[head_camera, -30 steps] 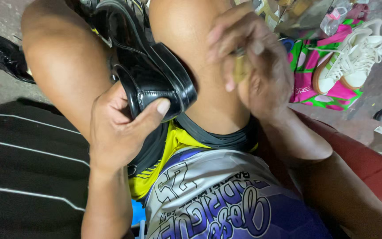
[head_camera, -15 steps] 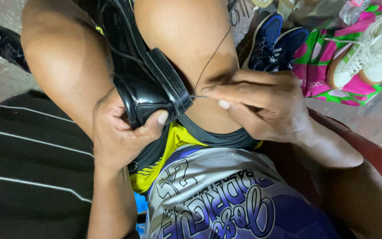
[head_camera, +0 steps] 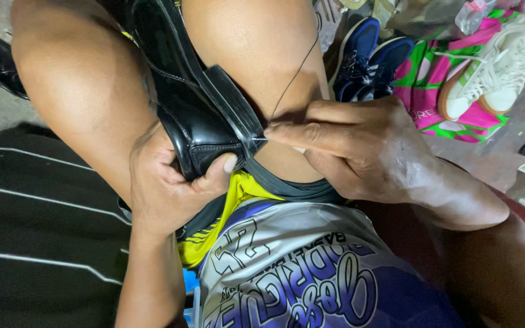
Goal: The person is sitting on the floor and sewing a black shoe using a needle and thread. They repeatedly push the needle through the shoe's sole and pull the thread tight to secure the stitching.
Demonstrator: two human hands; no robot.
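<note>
Head view, black shoe point(head_camera: 202, 115) gripped by left hand point(head_camera: 165, 188) fingers

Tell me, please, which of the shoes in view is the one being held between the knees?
It is the glossy black leather shoe, gripped at the heel by the left hand; the blue pair and white sneaker lie untouched on the ground.

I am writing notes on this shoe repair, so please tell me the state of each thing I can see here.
black shoe: clamped between the knees, heel toward the body
left hand: gripping the shoe's heel, thumb on it
right hand: fingertips pinched at the heel edge
thread: pulled taut, running up from the heel
white sneaker: lying on pink cloth, laced
blue sneakers: lying side by side on the floor
</note>
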